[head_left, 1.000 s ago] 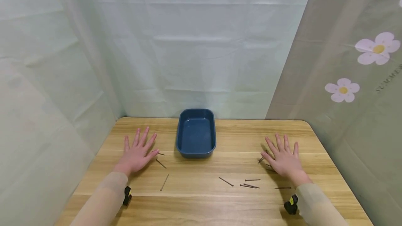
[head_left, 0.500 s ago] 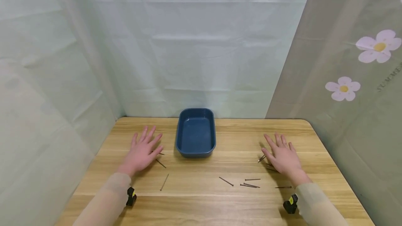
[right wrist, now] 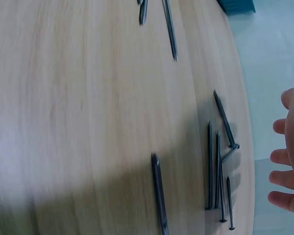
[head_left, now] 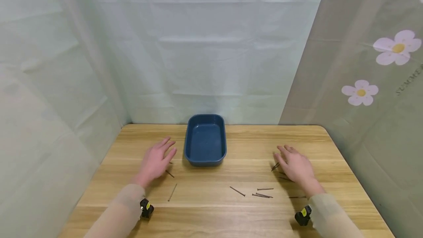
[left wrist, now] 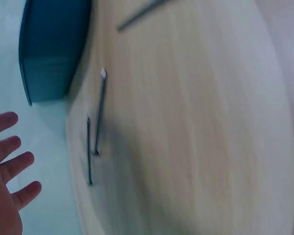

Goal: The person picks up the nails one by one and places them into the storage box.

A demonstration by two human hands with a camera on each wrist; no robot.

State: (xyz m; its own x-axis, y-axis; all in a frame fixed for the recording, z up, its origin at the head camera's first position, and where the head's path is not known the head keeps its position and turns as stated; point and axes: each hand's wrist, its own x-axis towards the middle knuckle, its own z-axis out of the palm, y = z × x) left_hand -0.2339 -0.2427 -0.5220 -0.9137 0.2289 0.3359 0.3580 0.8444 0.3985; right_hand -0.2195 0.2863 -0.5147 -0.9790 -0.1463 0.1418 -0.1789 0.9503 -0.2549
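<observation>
Dark metal nails lie scattered on the wooden table. My left hand point(head_left: 156, 162) hovers left of the blue tray, its fingers loosely bent and holding nothing. Two nails point(left wrist: 100, 112) lie beneath it, partly hidden in the head view, and another nail point(head_left: 172, 192) is nearer to me. On the other side, my right hand point(head_left: 297, 166) is above a small cluster of nails point(right wrist: 216, 166), fingers relaxed with nothing between them. Part of that cluster is covered by the hand in the head view. A single nail point(right wrist: 159, 193) lies nearer the right wrist.
The blue rectangular tray point(head_left: 205, 163) stands at the back middle of the wooden table point(head_left: 198, 216), with nothing inside. Several nails point(head_left: 262, 195) lie right of centre. Pale cloth point(head_left: 211, 58) hangs behind the table and at both sides.
My left hand has moved right, towards the tray, and its spread fingers have drawn together. The fingers of my right hand have also come closer and bent slightly. The nails and tray stay put.
</observation>
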